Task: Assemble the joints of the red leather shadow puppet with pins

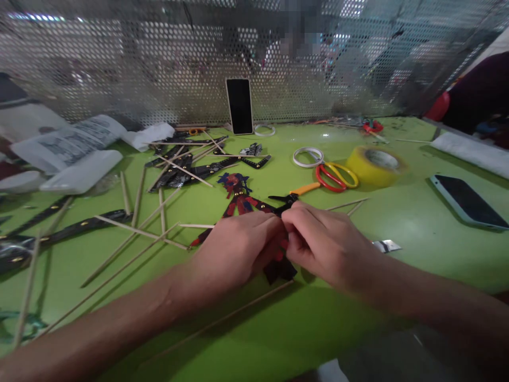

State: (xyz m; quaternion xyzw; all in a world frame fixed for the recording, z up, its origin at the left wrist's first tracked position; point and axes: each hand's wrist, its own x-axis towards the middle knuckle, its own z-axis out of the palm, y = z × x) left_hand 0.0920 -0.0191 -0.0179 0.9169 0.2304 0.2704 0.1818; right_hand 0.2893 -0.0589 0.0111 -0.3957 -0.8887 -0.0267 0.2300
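Your bare left forearm (143, 302) slants in from toward the near left corner of the tabletop (254, 345), your right forearm (433, 297) from toward the near right. Your left grip (240, 244) and right grip (326, 244) meet over the middle, knuckles up, left fingertips hidden, right thumb (298, 252) bent beneath its curled index finger.

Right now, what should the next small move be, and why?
Perhaps ease the right hand slightly aside for a look: it meets the left hand over the red-and-black jointed figure, their curled fingers hiding much of its lower part and anything they grip.
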